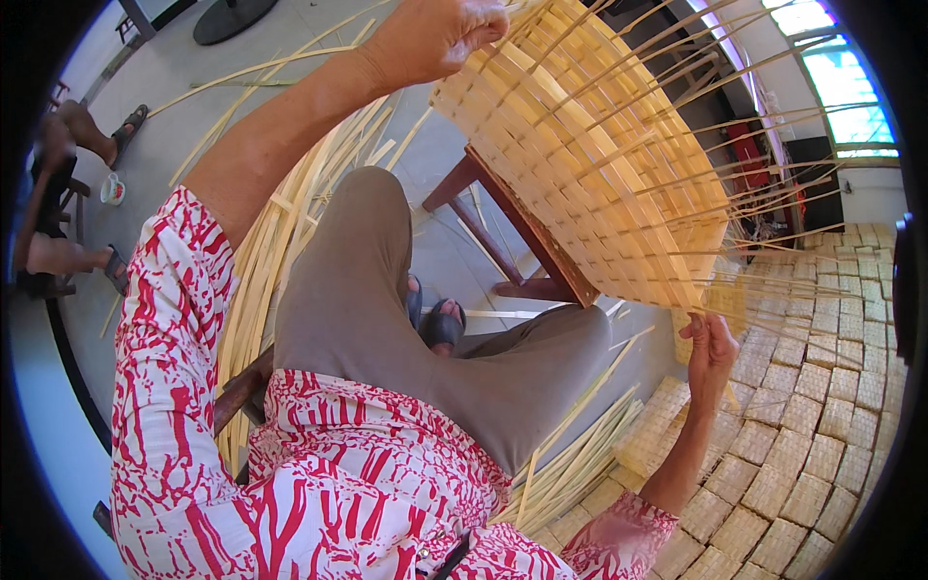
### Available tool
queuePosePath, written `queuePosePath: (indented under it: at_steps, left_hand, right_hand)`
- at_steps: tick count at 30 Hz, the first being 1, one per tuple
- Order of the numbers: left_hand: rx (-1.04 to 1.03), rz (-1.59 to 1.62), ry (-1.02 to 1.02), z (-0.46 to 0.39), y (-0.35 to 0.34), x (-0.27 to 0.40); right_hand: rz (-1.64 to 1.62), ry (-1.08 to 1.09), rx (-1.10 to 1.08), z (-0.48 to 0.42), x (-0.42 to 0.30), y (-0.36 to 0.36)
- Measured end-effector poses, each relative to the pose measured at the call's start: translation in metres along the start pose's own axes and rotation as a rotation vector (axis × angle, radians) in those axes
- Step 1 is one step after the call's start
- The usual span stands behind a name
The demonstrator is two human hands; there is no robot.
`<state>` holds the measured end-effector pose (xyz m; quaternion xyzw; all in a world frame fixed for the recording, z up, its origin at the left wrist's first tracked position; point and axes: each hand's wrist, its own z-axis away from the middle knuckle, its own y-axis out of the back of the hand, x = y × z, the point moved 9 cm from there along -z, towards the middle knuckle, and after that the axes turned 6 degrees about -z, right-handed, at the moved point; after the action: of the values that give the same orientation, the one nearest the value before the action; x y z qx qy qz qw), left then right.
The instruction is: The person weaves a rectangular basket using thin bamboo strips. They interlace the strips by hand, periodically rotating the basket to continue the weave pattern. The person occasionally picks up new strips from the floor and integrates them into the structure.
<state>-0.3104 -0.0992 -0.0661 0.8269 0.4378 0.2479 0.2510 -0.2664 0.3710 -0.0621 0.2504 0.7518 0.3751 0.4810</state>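
Note:
A woven bamboo basket (551,167) rests tilted on a low wooden stool (529,239) in front of my knees. Many thin unwoven strips (696,138) stick out from its upper edge towards the right. At the basket's top left corner, my left hand (457,36) is closed on the rim; part of its fingertips is cut off by the picture's edge. My right hand (710,344) pinches the rim or a strip at the lower right corner, with thumb and finger together.
Long bamboo strips (272,261) lie on the floor at my left, and another bundle (580,449) at my right. Stacked small woven baskets (783,435) cover the floor on the right. At far left sits another person in sandals (130,130), near a cup (112,190).

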Motion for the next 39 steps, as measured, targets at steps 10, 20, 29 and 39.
queuePosePath:
  at_steps: [10,20,29,39]
  left_hand:
    - [-0.078,-0.024,0.099,-0.002,-0.007,0.003]
    - [-0.245,-0.026,0.181,-0.020,-0.019,-0.004]
    - [-0.182,-0.032,0.202,-0.015,-0.017,0.000]
    - [-0.093,0.154,0.288,-0.002,-0.021,-0.010]
  right_hand:
    - [-0.129,-0.186,-0.078,-0.005,0.017,-0.005]
    - [-0.146,-0.117,-0.088,-0.006,0.016,-0.007]
    - [-0.136,-0.116,-0.070,-0.007,0.011,-0.007]
    - [-0.142,-0.195,-0.050,-0.001,-0.010,-0.013]
